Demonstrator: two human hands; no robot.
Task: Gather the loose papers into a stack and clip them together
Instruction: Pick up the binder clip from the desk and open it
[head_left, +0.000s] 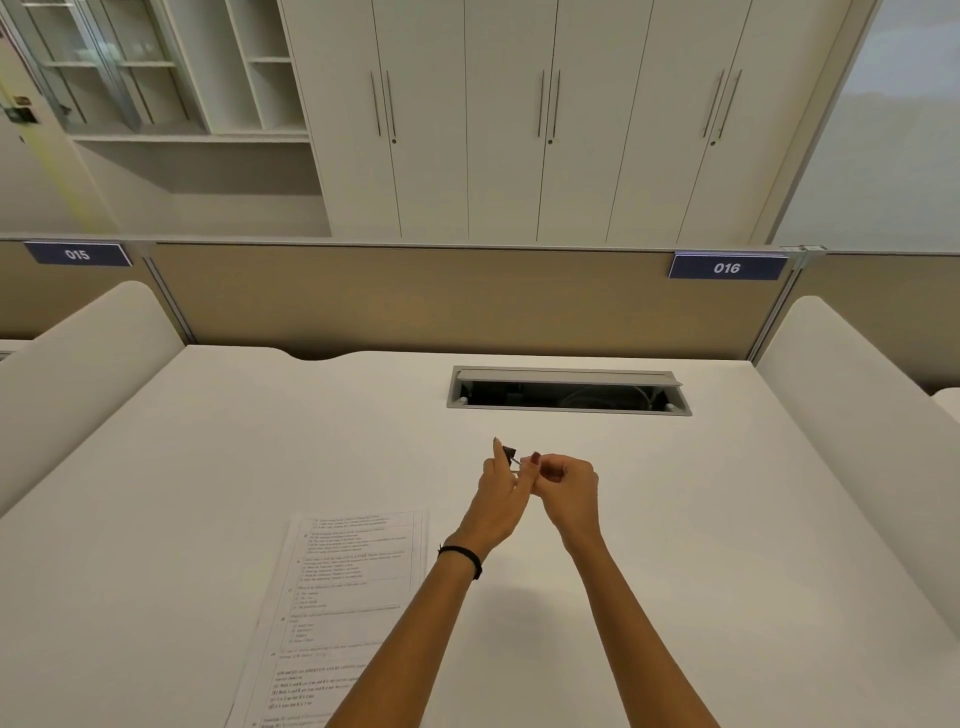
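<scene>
Both hands, left hand and right hand, pinch one small black binder clip in their grip above the worktop; printed papers lie below-left.

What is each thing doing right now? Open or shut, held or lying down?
Small black binder clip: held up off the desk between both hands.
Left hand: pinching the clip.
Right hand: pinching the clip's wire handle.
Printed white papers: lying flat on the white desk, unclipped.
Grey cable hatch: lid open.
White cupboard doors: shut.
</scene>
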